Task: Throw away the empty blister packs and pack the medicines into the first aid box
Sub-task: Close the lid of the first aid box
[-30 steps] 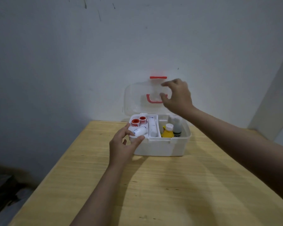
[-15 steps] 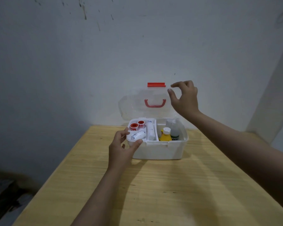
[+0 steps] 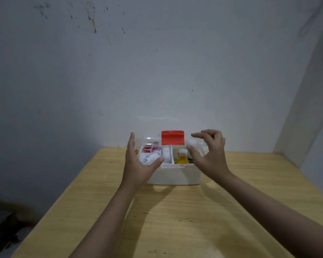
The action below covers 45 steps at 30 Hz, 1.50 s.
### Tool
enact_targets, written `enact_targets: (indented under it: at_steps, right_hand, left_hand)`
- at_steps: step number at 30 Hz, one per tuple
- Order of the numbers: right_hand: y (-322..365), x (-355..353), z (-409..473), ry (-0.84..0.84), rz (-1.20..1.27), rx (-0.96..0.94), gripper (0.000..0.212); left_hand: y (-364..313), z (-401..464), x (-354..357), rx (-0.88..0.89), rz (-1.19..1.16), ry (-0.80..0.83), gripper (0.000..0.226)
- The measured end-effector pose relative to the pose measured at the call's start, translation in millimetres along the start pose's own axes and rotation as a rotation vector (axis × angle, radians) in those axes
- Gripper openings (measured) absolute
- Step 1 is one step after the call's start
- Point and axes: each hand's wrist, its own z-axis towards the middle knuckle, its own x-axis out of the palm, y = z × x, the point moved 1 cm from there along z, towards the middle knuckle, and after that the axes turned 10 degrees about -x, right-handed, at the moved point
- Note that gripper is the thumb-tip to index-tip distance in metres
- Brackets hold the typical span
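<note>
The white first aid box (image 3: 175, 175) stands at the far end of the wooden table (image 3: 175, 220). Its clear lid (image 3: 150, 141), with a red latch (image 3: 172, 137), is tipped forward, half lowered over the box. Inside I see a yellow bottle (image 3: 182, 159), red-rimmed tape rolls (image 3: 148, 148) and a white tube (image 3: 151, 157). My left hand (image 3: 138, 164) is open against the box's left front corner, thumb on the rim. My right hand (image 3: 209, 155) pinches the lid's blurred right edge between thumb and fingers. No blister packs are in view.
A grey wall rises right behind the box, and a pale wall corner juts in at the right. The table's left edge drops to a dark floor with clutter (image 3: 0, 226) at the lower left.
The lid, upright against the wall before, has swung forward and down with my right hand. My left hand stayed at the box's left front corner. The view has tilted upward.
</note>
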Motion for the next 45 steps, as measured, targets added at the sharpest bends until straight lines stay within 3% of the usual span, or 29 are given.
enact_targets:
  at_steps: [5,9,11,21,28,33,37,42,45]
  right_hand:
    - [-5.1,1.2,-26.9,0.069,-0.039,-0.055,0.035]
    - [-11.1,1.6,-36.4,0.119,-0.087,-0.053,0.035]
    - [-11.3,0.8,-36.1,0.128,-0.126,-0.061,0.035]
    - [-4.7,5.1,-31.4,0.056,0.008,0.033,0.020]
    - [6.4,10.6,-6.4,0.052,0.088,0.415,0.031]
    - [9.1,9.6,-4.3,0.131,0.105,0.501,0.029]
    - [6.6,1.9,-12.3,0.175,0.152,0.454,0.034]
    - [6.1,6.6,-25.2,0.222,-0.041,0.238,0.065]
    - [2.9,11.5,-32.3,0.200,-0.148,0.130,0.067]
  left_hand:
    - [-6.1,-0.4,12.8,0.053,0.047,-0.025,0.078]
    - [2.8,-2.3,20.3,0.029,0.307,-0.213,0.055]
    - [3.9,-2.3,21.3,0.038,0.378,-0.251,0.053]
    - [7.7,-0.7,13.3,0.082,0.223,-0.148,0.045]
    - [15.7,2.7,11.1,0.112,0.187,-0.137,0.044]
    - [16.3,2.0,9.2,0.136,0.197,-0.126,0.043]
    - [15.3,1.7,9.9,0.144,0.174,-0.138,0.040]
    - [16.5,0.5,10.4,0.133,0.173,-0.127,0.042]
    - [14.8,-0.5,10.8,0.119,0.172,-0.133,0.043]
